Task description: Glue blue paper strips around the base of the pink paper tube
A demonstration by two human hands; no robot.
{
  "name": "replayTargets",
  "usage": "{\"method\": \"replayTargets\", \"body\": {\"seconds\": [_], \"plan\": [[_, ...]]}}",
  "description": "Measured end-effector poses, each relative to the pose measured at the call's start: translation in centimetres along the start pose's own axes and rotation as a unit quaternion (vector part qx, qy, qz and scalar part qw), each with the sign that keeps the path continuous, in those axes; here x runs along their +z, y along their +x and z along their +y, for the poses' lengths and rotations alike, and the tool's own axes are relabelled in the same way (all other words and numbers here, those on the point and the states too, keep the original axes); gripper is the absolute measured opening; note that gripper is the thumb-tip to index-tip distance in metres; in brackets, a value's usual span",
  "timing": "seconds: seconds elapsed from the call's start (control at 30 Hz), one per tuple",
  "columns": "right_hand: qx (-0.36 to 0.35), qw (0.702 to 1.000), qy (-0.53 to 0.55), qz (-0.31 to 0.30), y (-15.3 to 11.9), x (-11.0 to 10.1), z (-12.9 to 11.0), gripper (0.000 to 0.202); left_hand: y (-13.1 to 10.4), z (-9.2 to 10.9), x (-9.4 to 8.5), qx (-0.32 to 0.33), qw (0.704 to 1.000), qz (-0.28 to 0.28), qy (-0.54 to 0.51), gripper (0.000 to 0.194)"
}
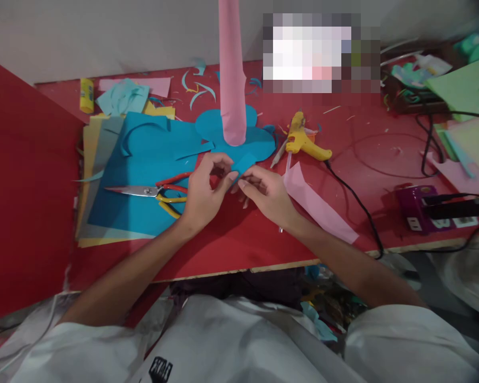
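Note:
A small piece of blue paper (245, 164) is pinched between my two hands, just above the red table. My left hand (208, 186) grips its left end with thumb and fingers. Closed on the lower right part of the same piece is my right hand (269, 191). Right behind them lie rounded blue paper shapes (259, 142), and a tall pink paper tube (234, 106) stands on these. Scissors (147, 191) with red and yellow handles rest left of my left hand on blue sheets (155, 143); my hand hides the handle ends.
A yellow glue gun (303, 139) with a black cord lies right of the hands, near a pink paper strip (323, 205). A purple box (417, 210) sits farther right. At the back left are a glue stick (87, 96) and paper scraps (123, 97). A red panel (27, 186) borders the left.

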State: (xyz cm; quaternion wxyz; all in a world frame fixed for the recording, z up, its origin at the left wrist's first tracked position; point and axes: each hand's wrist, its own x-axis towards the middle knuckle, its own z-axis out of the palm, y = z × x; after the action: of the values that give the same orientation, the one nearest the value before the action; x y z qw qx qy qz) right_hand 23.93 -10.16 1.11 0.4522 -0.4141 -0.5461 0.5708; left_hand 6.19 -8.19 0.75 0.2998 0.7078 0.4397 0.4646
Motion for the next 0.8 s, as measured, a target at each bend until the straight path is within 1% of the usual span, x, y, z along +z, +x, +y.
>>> {"method": "replayTargets", "body": {"seconds": [0.13, 0.23, 0.4, 0.57, 0.67, 0.8], "plan": [[0.004, 0.999, -0.004, 0.041, 0.1, -0.2, -0.1, 0.041, -0.1, -0.1, 0.1, 0.003, 1.0, -0.02, -0.018, 0.029], [0.005, 0.997, 0.0, 0.075, 0.2, -0.4, 0.2, 0.043, -0.1, -0.1, 0.2, -0.002, 0.999, -0.031, -0.017, 0.028], [-0.016, 0.996, -0.008, 0.089, 0.3, -0.6, 0.2, 0.042, -0.1, 0.3, 0.1, -0.01, 0.999, -0.048, -0.006, 0.027], [-0.022, 0.994, -0.026, 0.107, 0.3, -0.8, 0.2, 0.044, -0.1, 0.3, 0.1, -0.018, 0.995, -0.079, 0.058, 0.026], [-0.021, 0.994, -0.02, 0.107, 0.4, -1.0, 0.5, 0.044, -0.1, 0.1, 0.1, -0.008, 0.994, -0.077, 0.081, 0.026], [-0.02, 0.993, -0.024, 0.11, 0.4, -0.9, 0.7, 0.044, 0.0, 0.1, 0.1, -0.004, 0.993, -0.084, 0.079, 0.025]]}}
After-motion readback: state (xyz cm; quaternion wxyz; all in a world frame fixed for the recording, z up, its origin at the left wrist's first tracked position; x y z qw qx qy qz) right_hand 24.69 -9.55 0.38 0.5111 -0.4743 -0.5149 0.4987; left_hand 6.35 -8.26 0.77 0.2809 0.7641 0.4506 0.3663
